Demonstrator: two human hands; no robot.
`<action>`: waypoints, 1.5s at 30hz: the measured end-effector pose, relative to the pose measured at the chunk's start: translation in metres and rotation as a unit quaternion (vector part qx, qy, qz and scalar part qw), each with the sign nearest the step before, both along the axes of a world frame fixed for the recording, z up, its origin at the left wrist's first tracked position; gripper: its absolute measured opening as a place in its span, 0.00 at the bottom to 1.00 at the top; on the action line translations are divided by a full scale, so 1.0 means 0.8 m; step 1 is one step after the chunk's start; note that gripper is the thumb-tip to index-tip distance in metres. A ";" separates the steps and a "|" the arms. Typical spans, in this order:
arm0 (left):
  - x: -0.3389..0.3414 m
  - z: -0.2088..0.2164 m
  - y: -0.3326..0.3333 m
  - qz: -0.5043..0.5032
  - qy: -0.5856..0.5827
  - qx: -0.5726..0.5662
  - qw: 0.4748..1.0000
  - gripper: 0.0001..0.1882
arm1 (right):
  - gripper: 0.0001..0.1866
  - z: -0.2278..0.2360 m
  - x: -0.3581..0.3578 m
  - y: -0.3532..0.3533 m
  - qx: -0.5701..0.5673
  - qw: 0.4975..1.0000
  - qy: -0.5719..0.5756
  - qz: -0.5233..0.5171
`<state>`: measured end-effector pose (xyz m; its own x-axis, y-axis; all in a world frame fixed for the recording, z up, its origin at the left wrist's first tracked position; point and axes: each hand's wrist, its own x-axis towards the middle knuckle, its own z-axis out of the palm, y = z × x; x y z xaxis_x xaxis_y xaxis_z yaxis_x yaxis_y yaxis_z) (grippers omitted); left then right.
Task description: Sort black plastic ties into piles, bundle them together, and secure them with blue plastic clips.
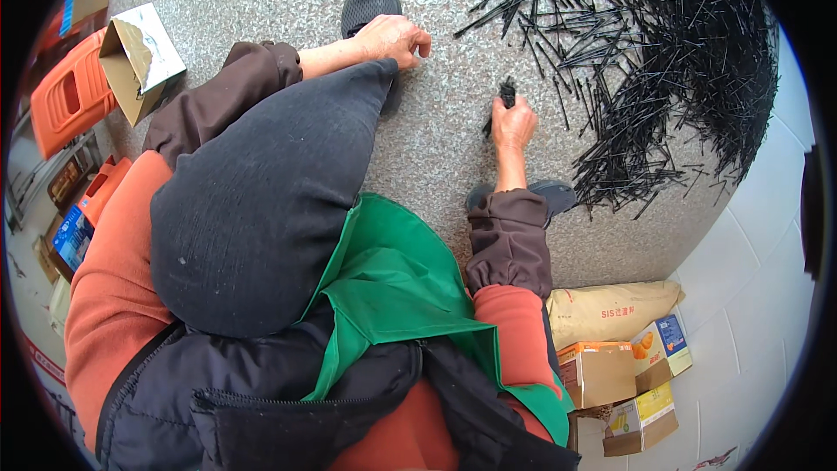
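My right hand [513,125] is closed round a small bundle of thin black sticks [508,90], whose ends stick out above and below the fist. To its right, a big tangled pile of the same black sticks [697,44] spreads over the speckled floor, with looser ones at its near and left edges. My left hand [392,39] is beside my raised knee, by the dark shoe [371,2]. Its fingers are curled in, and whatever may be between them is hidden.
A torn cardboard box [144,57] and an orange plastic stool [74,96] stand at the left. At the lower right lie a tan sack [610,310] and several opened cartons [602,375], near a white tiled surface [741,296]. A green apron [392,270] covers my lap.
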<state>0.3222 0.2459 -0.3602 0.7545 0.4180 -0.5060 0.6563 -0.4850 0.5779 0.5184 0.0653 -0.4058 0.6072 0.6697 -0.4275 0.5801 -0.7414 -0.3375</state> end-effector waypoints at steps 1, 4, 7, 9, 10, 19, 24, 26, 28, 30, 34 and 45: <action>-0.001 0.000 -0.001 0.002 -0.006 0.001 1.000 0.12 | 0.17 0.004 -0.001 0.006 -0.037 0.999 0.000 0.030; -0.003 0.001 -0.001 0.001 -0.016 -0.001 1.000 0.12 | 0.16 0.013 0.012 0.007 -0.012 0.998 -0.037 0.048; -0.003 -0.001 0.000 0.004 -0.012 -0.003 1.000 0.13 | 0.13 0.020 0.056 0.003 0.006 0.996 -0.086 -0.004; -0.001 0.000 0.002 0.007 -0.009 0.000 1.000 0.13 | 0.14 0.026 0.079 0.005 0.013 0.994 -0.107 -0.024; -0.001 0.001 0.001 0.006 -0.010 -0.005 1.000 0.13 | 0.14 0.027 0.087 0.004 0.011 0.993 -0.113 -0.031; -0.004 0.003 0.001 0.008 -0.005 -0.013 1.000 0.12 | 0.13 0.006 0.110 -0.010 0.126 0.980 -0.005 -0.157; -0.002 0.002 0.002 0.006 -0.019 -0.013 1.000 0.12 | 0.21 0.020 0.140 0.013 0.045 0.982 -0.128 -0.130; -0.002 0.002 0.001 0.007 -0.014 -0.015 1.000 0.12 | 0.24 0.020 0.148 0.013 -0.006 0.985 -0.122 -0.123; 0.000 0.003 0.002 0.006 -0.014 -0.016 1.000 0.12 | 0.21 0.014 0.152 0.005 -0.014 0.986 -0.147 -0.076; 0.000 0.002 0.001 0.007 -0.015 -0.018 1.000 0.12 | 0.15 0.015 0.139 0.003 -0.064 0.980 -0.179 0.063; -0.001 0.002 0.002 0.007 -0.009 -0.012 1.000 0.13 | 0.12 0.012 0.102 -0.013 -0.056 0.984 -0.144 0.085; -0.003 0.002 0.000 0.007 -0.020 -0.005 1.000 0.13 | 0.09 0.007 0.103 -0.057 0.116 0.923 0.141 -0.340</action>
